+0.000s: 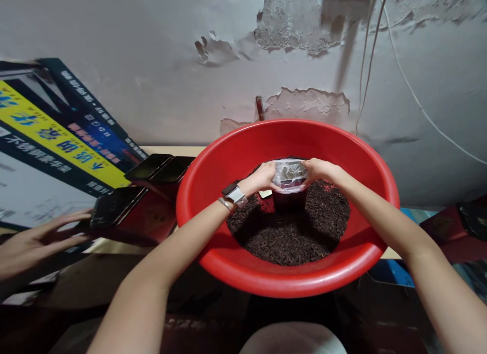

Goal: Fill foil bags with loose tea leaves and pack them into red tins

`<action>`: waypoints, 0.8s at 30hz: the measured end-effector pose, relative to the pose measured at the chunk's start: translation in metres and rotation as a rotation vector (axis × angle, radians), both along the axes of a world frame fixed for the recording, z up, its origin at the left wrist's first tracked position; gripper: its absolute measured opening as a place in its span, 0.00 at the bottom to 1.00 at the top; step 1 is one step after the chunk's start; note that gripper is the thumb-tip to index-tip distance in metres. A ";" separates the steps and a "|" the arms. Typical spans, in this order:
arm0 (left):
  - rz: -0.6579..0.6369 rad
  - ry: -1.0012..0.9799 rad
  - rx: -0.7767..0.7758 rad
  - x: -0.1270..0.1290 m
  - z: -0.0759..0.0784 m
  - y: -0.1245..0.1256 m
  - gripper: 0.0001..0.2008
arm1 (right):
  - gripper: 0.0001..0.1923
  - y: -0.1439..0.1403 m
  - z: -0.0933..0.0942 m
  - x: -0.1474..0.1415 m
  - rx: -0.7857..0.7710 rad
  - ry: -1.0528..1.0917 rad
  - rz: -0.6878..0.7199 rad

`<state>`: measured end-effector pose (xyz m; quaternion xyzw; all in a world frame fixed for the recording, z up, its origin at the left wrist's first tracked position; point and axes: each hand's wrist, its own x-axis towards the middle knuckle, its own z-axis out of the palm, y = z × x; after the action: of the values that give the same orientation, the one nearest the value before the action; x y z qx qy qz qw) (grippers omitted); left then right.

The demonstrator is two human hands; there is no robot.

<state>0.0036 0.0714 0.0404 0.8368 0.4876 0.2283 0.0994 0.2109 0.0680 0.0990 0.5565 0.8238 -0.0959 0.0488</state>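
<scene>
A big red basin [213, 191] stands on the table in front of me, holding a heap of dark loose tea leaves [292, 237]. Over the leaves, both my hands hold a small clear plastic bag [289, 174] by its open mouth. My left hand [262, 177], with a watch and a bracelet on the wrist, grips the bag's left edge. My right hand [317, 170] grips its right edge. The bag's lower part looks dark with leaves.
Another person's hand [34, 242] reaches in at the far left, near a dark phone [112, 206]. Two more dark phones [160, 167] lie on red boxes [152, 217] left of the basin. A blue and yellow poster [57, 136] leans on the peeling wall.
</scene>
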 end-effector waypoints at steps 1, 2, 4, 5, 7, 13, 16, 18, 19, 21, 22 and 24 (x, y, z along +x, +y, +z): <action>-0.025 0.062 -0.069 0.000 0.003 0.001 0.40 | 0.33 0.006 -0.002 0.004 -0.016 0.051 0.004; -0.039 0.101 -0.107 0.001 0.006 0.001 0.41 | 0.33 0.011 -0.005 0.008 -0.037 0.109 0.013; -0.078 0.098 -0.140 -0.001 0.014 0.002 0.44 | 0.30 0.021 -0.010 0.016 -0.113 0.262 0.033; -0.112 0.064 -0.159 -0.002 0.017 0.002 0.45 | 0.26 0.025 -0.013 0.019 -0.173 0.355 0.027; -0.184 -0.031 -0.241 -0.008 0.023 0.004 0.44 | 0.16 0.031 -0.020 0.023 -0.302 0.553 -0.046; -0.069 -0.457 -0.571 -0.031 0.022 0.012 0.24 | 0.10 0.038 -0.040 0.021 -0.353 0.810 -0.232; 0.076 -0.687 -0.609 -0.030 0.011 0.015 0.13 | 0.11 0.040 -0.044 0.021 -0.348 0.861 -0.241; 0.152 -0.756 -0.596 -0.025 0.003 0.017 0.12 | 0.09 0.041 -0.047 0.022 -0.339 0.896 -0.246; 0.184 -0.758 -0.578 -0.022 0.000 0.018 0.12 | 0.09 0.042 -0.049 0.023 -0.326 0.904 -0.243; 0.218 -0.703 -0.540 -0.017 -0.007 0.018 0.13 | 0.08 0.044 -0.052 0.025 -0.266 0.903 -0.224; 0.229 -0.659 -0.516 -0.015 -0.009 0.019 0.13 | 0.09 0.045 -0.054 0.025 -0.225 0.903 -0.212; 0.254 -0.569 -0.470 -0.013 -0.014 0.020 0.15 | 0.10 0.047 -0.056 0.026 -0.155 0.908 -0.201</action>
<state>-0.0090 0.0912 0.0265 0.6274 0.5794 0.3437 0.3905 0.2370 0.1150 0.0430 0.5301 0.6942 -0.3950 -0.2846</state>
